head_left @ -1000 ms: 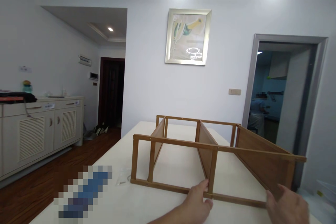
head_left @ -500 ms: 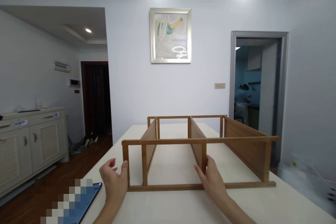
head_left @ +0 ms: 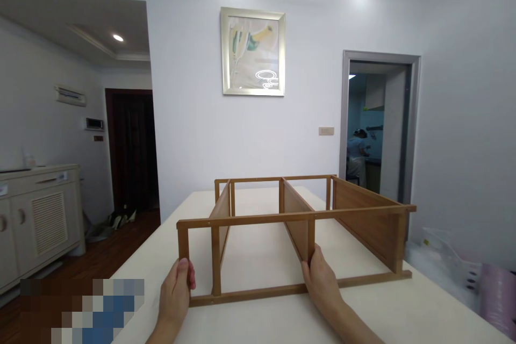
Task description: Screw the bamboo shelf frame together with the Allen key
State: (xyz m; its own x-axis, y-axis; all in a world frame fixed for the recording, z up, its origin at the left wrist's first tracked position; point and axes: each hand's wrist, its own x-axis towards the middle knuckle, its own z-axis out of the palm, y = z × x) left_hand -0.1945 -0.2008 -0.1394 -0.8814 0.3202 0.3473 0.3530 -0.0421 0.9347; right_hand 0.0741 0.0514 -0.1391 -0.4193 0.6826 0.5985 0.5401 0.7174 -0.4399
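A brown wooden shelf rack (head_left: 258, 217) lies on its side across a pale table (head_left: 250, 322), its boards standing on edge. My left hand (head_left: 176, 290) is closed around the short upright at the rack's near left end, thumb in front and fingertips showing on the inner side. My right hand (head_left: 322, 282) grips the near edge of the middle board, just above the lower rail. Part of its fingers is hidden behind that board.
A louvred white cabinet (head_left: 48, 215) stands at the left, with shoes (head_left: 123, 219) on the floor beyond it. Clear plastic wrapping (head_left: 435, 258) and a purple roll (head_left: 497, 301) are at the right. Through the doorway a person (head_left: 357, 153) stands in another room.
My left hand, open beside the end upright before, has closed on it. My right hand has tightened on the middle board. The view has swung right and the rack looks slightly tilted.
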